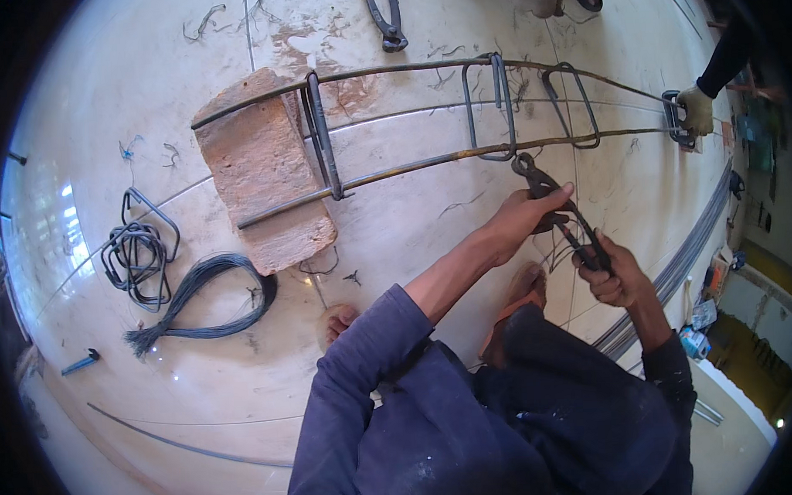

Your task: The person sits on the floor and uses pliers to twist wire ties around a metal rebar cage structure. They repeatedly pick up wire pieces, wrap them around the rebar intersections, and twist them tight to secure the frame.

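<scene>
My right hand (615, 276) grips the handles of dark steel pincers (547, 187). The fingers of my left hand (530, 215) close around the tool just below its head; thin wires hang under that hand. The jaws touch or nearly touch the nearer of two long rusty rebars (393, 170), close to a bent stirrup (470, 114). Another stirrup (574, 110) leans to the right of it, and a further upright pair (320, 132) spans the bars at the left. I cannot see whether wire sits in the jaws.
Brick-like blocks (258, 165) prop the bars' left end. At the far right, a co-worker's gloved hand (695, 110) holds a stirrup. A coil of tie wire (215, 297), loose stirrups (143, 256), a hammer (80, 361) and other pincers (386, 25) lie on the tiles. Long rods (684, 246) run along the right.
</scene>
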`<state>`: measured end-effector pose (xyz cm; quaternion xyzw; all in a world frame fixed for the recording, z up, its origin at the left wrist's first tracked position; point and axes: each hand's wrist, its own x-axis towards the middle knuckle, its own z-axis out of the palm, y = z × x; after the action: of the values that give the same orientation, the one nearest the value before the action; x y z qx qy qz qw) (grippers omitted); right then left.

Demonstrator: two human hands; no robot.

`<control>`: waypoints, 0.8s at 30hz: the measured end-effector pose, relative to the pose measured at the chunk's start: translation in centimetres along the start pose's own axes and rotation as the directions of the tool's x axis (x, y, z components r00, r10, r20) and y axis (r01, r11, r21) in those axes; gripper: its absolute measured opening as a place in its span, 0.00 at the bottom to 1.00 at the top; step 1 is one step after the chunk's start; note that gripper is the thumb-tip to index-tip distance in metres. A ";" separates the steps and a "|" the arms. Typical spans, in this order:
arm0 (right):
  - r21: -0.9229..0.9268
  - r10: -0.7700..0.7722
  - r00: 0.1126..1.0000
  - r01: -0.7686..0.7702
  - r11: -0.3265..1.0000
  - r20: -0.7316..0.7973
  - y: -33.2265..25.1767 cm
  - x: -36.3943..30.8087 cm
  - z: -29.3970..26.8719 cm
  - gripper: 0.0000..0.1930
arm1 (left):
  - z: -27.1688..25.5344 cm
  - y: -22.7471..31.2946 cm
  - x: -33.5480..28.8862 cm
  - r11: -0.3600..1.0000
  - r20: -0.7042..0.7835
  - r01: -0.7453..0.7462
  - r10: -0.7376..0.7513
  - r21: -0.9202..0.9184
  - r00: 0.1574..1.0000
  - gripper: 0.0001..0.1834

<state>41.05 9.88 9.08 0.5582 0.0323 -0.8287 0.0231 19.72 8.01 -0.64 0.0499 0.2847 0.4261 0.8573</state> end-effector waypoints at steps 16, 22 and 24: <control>-0.920 -0.928 0.333 -0.284 -0.269 0.169 4.9 0.4 7.3 0.25 | 4.1 1.3 2.6 0.756 -0.278 -0.143 -0.053 -0.639 0.959 0.14; -0.922 -0.891 0.415 -0.241 -0.304 0.185 4.9 1.1 6.1 0.21 | 3.9 1.4 2.8 0.834 -0.359 -0.133 -0.083 -0.535 0.930 0.11; -0.961 -0.877 0.418 -0.032 -0.273 0.235 4.0 1.0 5.1 0.19 | 3.8 1.0 2.6 0.905 -0.397 -0.141 -0.033 -0.401 0.917 0.08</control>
<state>36.26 5.49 9.97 0.5284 0.8207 -0.2152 0.0290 22.24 11.25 1.67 -0.2153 0.3513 0.5027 0.7600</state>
